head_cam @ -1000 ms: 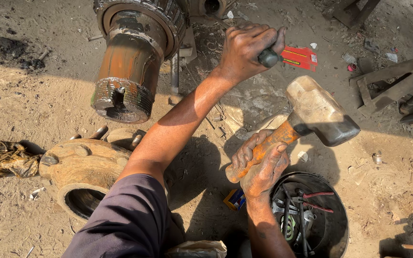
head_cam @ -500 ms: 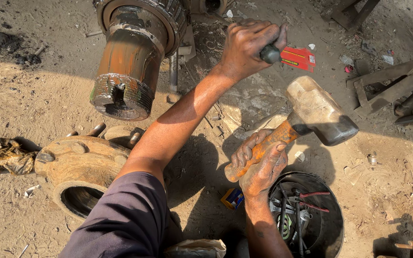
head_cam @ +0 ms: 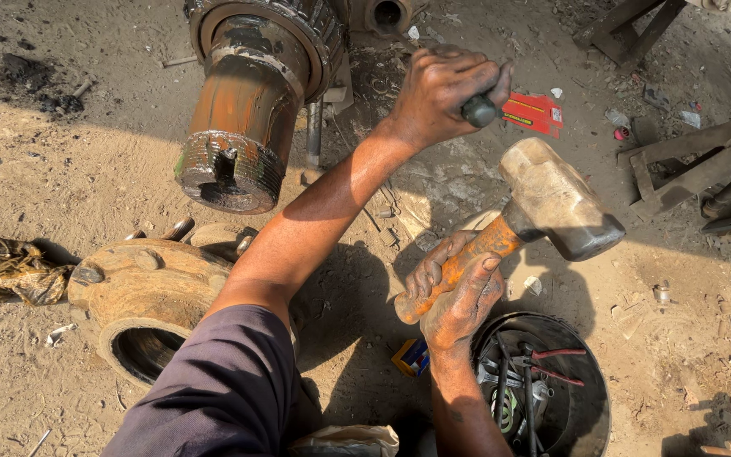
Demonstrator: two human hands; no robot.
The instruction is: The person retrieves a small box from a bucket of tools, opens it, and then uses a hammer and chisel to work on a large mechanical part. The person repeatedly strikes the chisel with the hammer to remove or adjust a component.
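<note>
left hand (head_cam: pixel 442 93): fully closed in a fist around a dark round tool (head_cam: pixel 478 110), maybe a punch or chisel; only its thick end shows between thumb and fingers, the working tip is hidden under the hand.
right hand (head_cam: pixel 458 292): fingers wrapped tight on the orange handle of the hammer (head_cam: pixel 552 199), grip at the low end of the handle.
hammer head: big steel block, raised, up and to the right of the right hand, near the left fist but not touching it.
hammer long axis: goes from lower left, at the grip, to upper right, at the head; the head leans toward the dark round tool.
key relation: the end of the dark round tool lies just above and to the left of the hammer head, with a short gap between them.
nearer hand: the left hand is the one close to the axle hub (head_cam: pixel 243 110), which is to its left on the ground.
around: a rusty flange disc (head_cam: pixel 141 296) lies on the dirt at lower left; a round bucket (head_cam: pixel 590 398) with tools stands under the right wrist; a red small packet (head_cam: pixel 533 112) lies behind the fist.
</note>
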